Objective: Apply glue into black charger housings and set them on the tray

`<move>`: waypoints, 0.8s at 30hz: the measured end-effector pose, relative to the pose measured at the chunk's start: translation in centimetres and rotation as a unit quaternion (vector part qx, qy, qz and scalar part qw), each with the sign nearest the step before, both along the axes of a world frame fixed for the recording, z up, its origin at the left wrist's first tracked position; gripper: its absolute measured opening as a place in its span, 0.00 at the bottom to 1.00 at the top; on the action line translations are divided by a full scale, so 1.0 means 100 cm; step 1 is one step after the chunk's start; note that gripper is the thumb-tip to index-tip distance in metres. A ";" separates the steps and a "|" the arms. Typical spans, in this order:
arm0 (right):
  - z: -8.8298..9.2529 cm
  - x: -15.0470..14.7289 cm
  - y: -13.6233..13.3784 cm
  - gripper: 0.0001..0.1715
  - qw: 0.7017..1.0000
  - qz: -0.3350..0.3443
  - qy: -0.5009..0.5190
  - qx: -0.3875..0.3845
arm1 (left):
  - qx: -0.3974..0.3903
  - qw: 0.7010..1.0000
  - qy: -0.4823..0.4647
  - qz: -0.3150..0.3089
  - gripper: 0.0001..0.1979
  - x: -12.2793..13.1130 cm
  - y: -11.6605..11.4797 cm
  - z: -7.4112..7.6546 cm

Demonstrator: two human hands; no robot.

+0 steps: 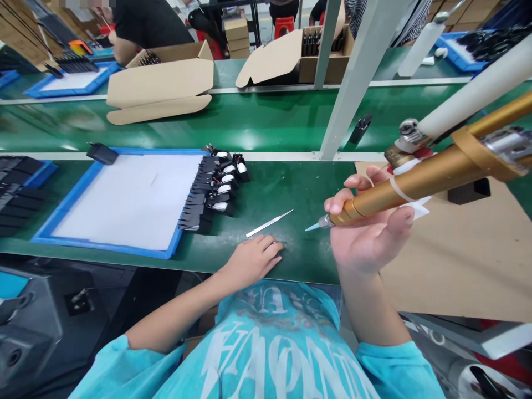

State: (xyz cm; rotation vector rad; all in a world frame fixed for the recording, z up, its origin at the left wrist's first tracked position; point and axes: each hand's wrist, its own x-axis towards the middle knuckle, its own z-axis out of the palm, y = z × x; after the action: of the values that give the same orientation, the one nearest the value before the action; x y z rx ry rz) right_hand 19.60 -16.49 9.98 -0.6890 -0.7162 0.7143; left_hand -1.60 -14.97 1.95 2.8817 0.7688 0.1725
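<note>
My right hand (369, 227) is wrapped round a long gold dispensing tool (419, 180) whose pale blue tip (315, 225) points left, just above the green bench. My left hand (253, 257) lies on the bench with its fingers curled and pressed together over something small that I cannot make out. Metal tweezers (269, 223) lie just beyond its fingertips. A row of small black parts with white faces (214, 188) leans against the right edge of a blue-framed white tray (120, 202).
A brown cardboard sheet (449, 260) covers the bench at right. A grey post (353, 83) rises behind it. Open cardboard boxes (162, 83) sit on the far green conveyor, where other people work. A black adapter (102, 153) rests on the tray's far corner.
</note>
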 end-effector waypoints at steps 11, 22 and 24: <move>-0.002 0.002 -0.006 0.24 1.000 -0.012 0.005 0.010 | -0.619 0.574 -0.485 0.227 0.18 0.008 0.003 0.025; 0.009 -0.002 -0.005 0.19 0.996 -0.051 0.068 -0.009 | -0.654 0.465 -0.541 0.252 0.19 -0.013 0.013 0.044; 0.019 -0.011 -0.002 0.10 0.973 -0.056 0.213 -0.067 | -0.616 0.507 -0.553 0.240 0.21 -0.036 0.017 0.043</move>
State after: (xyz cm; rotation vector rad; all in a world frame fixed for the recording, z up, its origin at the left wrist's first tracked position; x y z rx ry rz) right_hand 18.53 -16.70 11.85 -0.6646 -0.2342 0.7793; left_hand -5.22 -13.32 6.23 0.7553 0.7710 0.9171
